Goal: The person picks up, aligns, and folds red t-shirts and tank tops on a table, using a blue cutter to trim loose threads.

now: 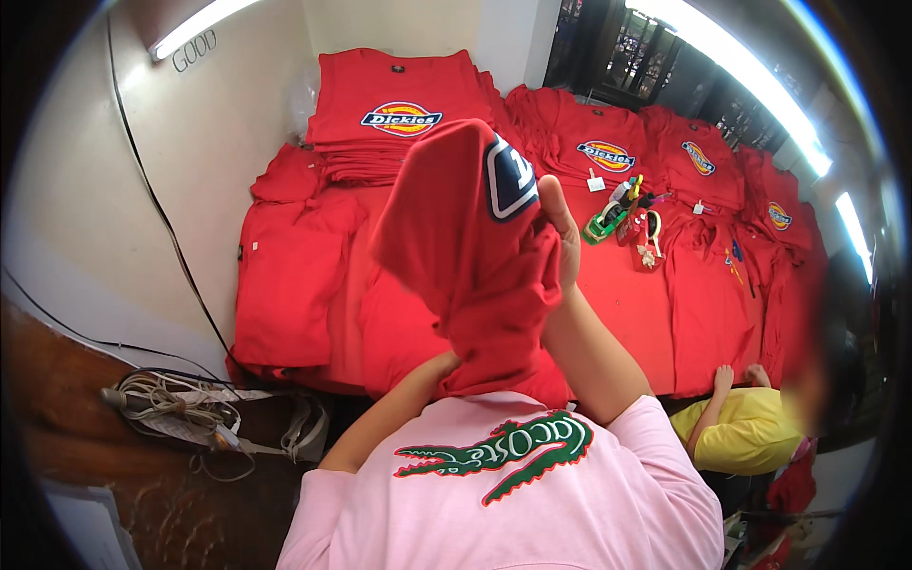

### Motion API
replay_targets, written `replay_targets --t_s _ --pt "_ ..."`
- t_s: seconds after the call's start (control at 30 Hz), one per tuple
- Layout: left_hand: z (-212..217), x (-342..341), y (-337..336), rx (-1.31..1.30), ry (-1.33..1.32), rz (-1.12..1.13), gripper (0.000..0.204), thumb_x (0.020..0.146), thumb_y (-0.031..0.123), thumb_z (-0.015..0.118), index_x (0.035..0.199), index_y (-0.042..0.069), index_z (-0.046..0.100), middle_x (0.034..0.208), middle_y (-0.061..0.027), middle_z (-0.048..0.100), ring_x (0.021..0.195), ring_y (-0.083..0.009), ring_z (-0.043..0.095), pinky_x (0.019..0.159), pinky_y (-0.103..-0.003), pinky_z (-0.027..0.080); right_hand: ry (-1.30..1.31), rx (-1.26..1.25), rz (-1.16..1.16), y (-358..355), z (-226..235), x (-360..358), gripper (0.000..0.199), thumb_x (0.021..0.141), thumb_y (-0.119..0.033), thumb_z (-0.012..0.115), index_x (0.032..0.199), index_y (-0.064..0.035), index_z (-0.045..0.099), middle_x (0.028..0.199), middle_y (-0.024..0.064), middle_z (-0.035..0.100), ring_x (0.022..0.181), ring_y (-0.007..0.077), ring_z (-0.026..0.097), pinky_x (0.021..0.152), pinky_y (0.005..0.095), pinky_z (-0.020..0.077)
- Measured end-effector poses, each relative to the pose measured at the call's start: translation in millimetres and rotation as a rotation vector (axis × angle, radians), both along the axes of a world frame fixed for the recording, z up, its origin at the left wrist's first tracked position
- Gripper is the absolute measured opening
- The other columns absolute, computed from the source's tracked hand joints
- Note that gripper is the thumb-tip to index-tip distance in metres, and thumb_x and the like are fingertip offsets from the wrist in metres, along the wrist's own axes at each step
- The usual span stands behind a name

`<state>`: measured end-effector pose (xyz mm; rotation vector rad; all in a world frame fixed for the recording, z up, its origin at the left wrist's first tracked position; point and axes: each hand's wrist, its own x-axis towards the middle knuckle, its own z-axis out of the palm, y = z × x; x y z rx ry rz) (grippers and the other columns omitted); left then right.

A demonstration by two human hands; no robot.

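A bunched red shirt (456, 247) is raised in front of my chest, part of its dark blue and white printed emblem showing at the top right. My right hand (563, 228) grips its right side, with the cloth gathered against the palm. From the lower left my left forearm reaches up behind the hanging cloth, which hides the left hand and its fingers. Below the raised garment, more red cloth (399, 332) lies on the red-covered table (617, 332).
Stacked red shirts (399, 95) stand at the back, with a folded red pile (290, 275) at left. Tape dispensers (608, 223) and small tools sit right of centre. A co-worker in yellow (746, 427) has hands at the table's right edge. Coiled cables (180, 404) lie lower left.
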<state>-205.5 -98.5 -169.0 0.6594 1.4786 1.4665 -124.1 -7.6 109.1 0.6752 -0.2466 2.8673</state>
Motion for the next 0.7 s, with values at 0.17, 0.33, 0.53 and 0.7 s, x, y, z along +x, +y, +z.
replay_targets --t_s 0.17,0.33,0.53,0.7 --pt "71 -43 15 0.147 0.11 -0.024 0.025 0.084 0.011 0.066 0.104 0.002 0.077 0.098 -0.0132 0.075 0.1 -0.03 0.066 0.092 -0.044 0.044 -0.227 0.456 0.085 36 -9 47 0.049 0.092 -0.012 0.069 0.134 0.0108 0.062 0.131 0.0222 0.07 0.125 0.033 0.066 0.115 0.0475 0.0472" --pt "182 -138 -9 0.068 0.502 -0.368 0.027 0.083 0.013 0.066 0.105 0.002 0.077 0.102 -0.0146 0.074 0.111 -0.0335 0.063 0.106 -0.047 0.038 -0.658 1.441 -0.416 88 1 116 0.062 0.077 -0.002 0.085 0.135 0.0009 0.065 0.129 0.0153 0.072 0.123 0.0255 0.067 0.111 0.04 0.0484" --pt "284 -179 -52 -0.351 1.186 -0.825 0.029 0.082 0.014 0.065 0.105 0.002 0.078 0.106 -0.0164 0.072 0.123 -0.0378 0.059 0.121 -0.051 0.031 -0.656 2.599 -0.349 86 65 131 0.039 0.071 0.005 0.073 0.109 -0.0012 0.074 0.116 0.0134 0.068 0.122 0.0329 0.061 0.101 0.0423 0.0508" --pt "336 -149 -52 -0.53 1.716 -0.836 0.028 0.082 0.014 0.064 0.103 0.004 0.081 0.103 -0.0147 0.074 0.133 -0.0318 0.055 0.13 -0.051 0.021 -0.428 2.814 -0.587 109 73 159 0.024 0.062 0.007 0.069 0.084 -0.0006 0.072 0.091 0.0102 0.063 0.106 0.0329 0.06 0.095 0.0434 0.0486"
